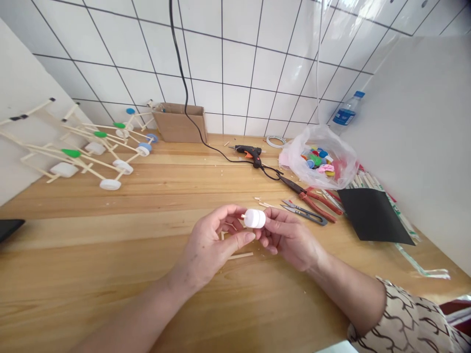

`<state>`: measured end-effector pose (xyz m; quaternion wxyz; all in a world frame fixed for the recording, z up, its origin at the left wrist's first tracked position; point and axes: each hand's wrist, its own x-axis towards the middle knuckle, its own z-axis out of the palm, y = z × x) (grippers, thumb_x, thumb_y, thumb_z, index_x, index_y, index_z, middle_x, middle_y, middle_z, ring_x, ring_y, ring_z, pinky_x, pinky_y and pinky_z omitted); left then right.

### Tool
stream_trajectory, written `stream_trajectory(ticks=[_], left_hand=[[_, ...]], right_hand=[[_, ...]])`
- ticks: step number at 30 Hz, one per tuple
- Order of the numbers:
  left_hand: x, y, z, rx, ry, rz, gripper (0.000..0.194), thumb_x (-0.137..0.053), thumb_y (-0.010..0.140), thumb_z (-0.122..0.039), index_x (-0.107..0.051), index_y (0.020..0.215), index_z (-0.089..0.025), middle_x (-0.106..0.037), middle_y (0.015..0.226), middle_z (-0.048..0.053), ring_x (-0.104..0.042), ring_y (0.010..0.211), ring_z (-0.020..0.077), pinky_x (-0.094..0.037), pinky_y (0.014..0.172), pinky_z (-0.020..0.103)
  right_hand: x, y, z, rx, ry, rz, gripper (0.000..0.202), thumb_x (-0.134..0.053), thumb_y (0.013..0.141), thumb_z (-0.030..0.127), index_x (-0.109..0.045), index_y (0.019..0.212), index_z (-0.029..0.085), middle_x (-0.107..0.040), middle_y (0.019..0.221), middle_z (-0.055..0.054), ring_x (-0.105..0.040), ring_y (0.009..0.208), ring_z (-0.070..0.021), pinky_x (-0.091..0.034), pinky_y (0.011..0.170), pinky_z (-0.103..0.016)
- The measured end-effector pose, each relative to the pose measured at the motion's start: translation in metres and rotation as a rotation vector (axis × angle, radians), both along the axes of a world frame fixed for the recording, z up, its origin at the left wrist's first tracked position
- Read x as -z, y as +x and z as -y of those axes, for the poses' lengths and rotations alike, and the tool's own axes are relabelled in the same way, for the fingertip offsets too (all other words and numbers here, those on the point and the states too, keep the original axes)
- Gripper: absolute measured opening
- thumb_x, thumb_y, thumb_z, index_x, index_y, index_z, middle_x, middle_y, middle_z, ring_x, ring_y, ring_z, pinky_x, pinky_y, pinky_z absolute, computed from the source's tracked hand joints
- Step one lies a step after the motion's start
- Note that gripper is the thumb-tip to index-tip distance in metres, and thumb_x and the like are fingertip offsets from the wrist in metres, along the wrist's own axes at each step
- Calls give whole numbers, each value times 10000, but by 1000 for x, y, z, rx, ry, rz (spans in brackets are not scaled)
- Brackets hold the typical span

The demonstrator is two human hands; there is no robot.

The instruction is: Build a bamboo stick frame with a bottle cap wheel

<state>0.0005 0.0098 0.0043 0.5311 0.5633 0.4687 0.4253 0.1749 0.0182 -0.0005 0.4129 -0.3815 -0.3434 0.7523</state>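
Observation:
Two white bottle caps (254, 218) are held together as a short drum above the middle of the table, with a small pale stick tip poking out on their left. My right hand (290, 235) pinches them from the right between thumb and fingers. From the left, my left hand (215, 240) closes around them, its thumb under the caps and its index finger by the stick tip. Below the hands a thin wooden stick (241, 255) lies on the wooden table (110, 274), partly covered by the left hand.
Stick-and-cap frames (99, 142) stand at the left. At the back are a cardboard box (180, 122) and a glue gun (250, 153). Rightward lie red-handled pliers (312, 198), thread snips (305, 213), a plastic bag of caps (320, 157), a black sheet (373, 215) and a water bottle (346, 115).

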Motion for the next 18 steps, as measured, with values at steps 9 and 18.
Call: stream_trajectory(ticks=[9,18], left_hand=[[3,5,3,49,-46,83,315,-731,679,-281,-612,953,-180,-674,867,38,-640,781,192,-517,732,329],[6,3,5,127,-40,190,218,-680,763,-227,-612,966,-187,-653,786,0,-639,693,143,-525,705,286]], right_hand=[[1,-2,3,-40,-57,-42,240,-755,696,285,-573,727,132,-657,579,-17,-557,437,-74,-343,333,-121],[-2,-4,6,-98,-81,-39,260,-752,696,315,-572,713,129,-667,589,-30,-556,438,-71,-332,343,-126]])
